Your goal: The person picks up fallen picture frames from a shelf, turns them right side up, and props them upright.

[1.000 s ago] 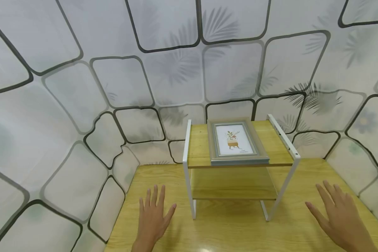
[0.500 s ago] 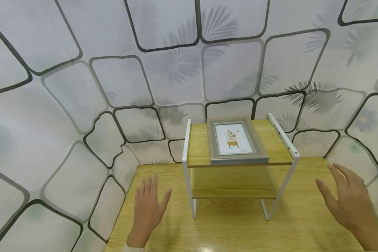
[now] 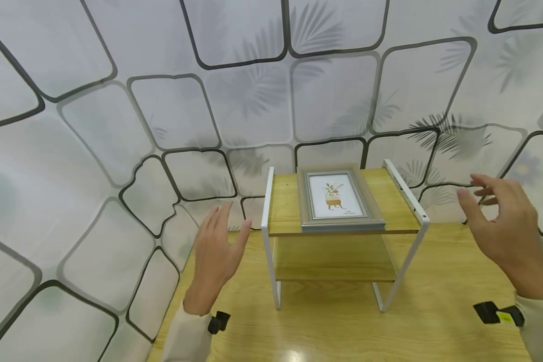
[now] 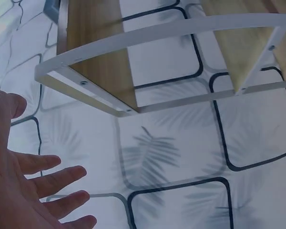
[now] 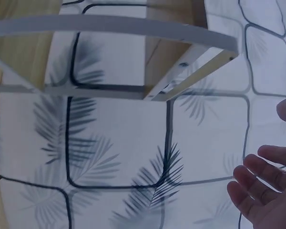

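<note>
A two-tier wooden shelf [image 3: 282, 211] with white metal side frames stands in the middle of the head view. On its top board lies a grey picture frame [image 3: 337, 193], its print of a plant in an orange pot facing up. To the left of the shelf my left hand [image 3: 217, 246] is raised, fingers extended and thumb apart, touching nothing. My right hand [image 3: 507, 218] hovers off the right side, its fingers loosely bent and holding nothing. Both wrist views show the shelf's white side frame [image 4: 162, 33] apart from the fingers.
The shelf stands on a wood-grain surface [image 3: 326, 332]. Behind it and along both sides hangs a pale cloth [image 3: 253, 110] with dark rounded outlines and leaf prints. Small black devices sit on both wrists.
Both hands have risen from low beside the shelf to about the height of its top board. The right hand's fingers have bent a little. The shelf and picture frame stay put.
</note>
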Tool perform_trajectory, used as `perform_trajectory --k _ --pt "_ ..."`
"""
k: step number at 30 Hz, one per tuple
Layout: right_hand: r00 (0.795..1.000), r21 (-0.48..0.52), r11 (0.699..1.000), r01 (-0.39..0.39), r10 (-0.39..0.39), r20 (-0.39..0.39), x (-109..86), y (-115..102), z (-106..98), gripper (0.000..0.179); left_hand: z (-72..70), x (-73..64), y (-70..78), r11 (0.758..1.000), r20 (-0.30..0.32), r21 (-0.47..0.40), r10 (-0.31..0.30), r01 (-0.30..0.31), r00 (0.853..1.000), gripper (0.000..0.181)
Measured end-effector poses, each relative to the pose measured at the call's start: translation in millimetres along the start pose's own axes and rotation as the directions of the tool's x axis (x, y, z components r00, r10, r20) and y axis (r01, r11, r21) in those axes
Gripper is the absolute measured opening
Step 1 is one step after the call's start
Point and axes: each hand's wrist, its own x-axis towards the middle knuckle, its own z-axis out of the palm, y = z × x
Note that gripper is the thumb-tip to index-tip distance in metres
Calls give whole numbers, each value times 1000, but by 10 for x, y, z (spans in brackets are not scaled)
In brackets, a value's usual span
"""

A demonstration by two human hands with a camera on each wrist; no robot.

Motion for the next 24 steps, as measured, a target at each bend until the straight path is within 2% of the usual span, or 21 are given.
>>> perform_trajectory --k 5,9,12,16,20,23,24 --pt "999 93 995 27 -30 35 296 -242 58 43 -41 268 249 999 59 -37 -17 20 998 62" --pt "991 105 994 -6 -8 132 473 -405 113 45 -19 451 465 1000 101 -19 -14 16 995 63" --pt "972 71 997 -42 24 234 583 -503 173 50 24 574 612 1000 133 12 0 -2 991 62" --pt "916 18 998 -68 55 397 684 -638 279 58 99 700 754 999 234 47 -30 19 972 61" --pt "825 -57 998 -36 62 562 724 -729 412 69 182 774 840 992 368 120 -73 30 927 62" --pt "756 -97 995 23 46 653 721 -753 513 73 232 793 896 984 442 177 -69 -12 894 59" --pt "739 -100 994 37 40 672 715 -767 542 73 242 795 918 982 459 185 -62 -27 886 57"
